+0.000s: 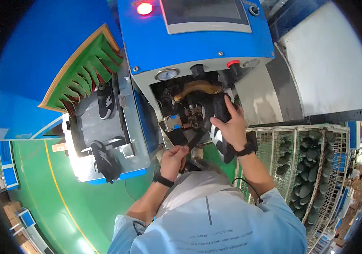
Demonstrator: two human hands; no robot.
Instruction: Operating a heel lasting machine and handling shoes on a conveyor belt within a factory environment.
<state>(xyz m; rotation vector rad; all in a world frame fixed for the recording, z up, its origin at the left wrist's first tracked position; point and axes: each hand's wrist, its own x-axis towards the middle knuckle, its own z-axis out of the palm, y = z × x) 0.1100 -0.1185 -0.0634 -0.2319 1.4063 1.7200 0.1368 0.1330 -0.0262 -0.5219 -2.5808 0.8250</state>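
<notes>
At the opening of the blue machine, my right hand (233,130) grips a black shoe (223,147) with white on its side. Its thumb and fingers press around the shoe's upper part. Lower and to the left, my left hand (174,161) is closed, fingers pinched together at the end of a narrow dark strip (195,139). What that strip belongs to is hard to make out. Just above the shoe, a curved yellow-brown pad (198,88) sits inside the machine. Metal clamp parts (194,116) lie behind and between my hands, partly in shadow.
The blue machine (198,46) carries a screen, a lit red lamp (144,8), a gauge (167,74) and a red button (233,63). At left, a conveyor (94,122) with a green strip curtain (90,72) bears two black-and-white shoes. A wire rack (270,148) of dark shoe-shaped pieces stands at right.
</notes>
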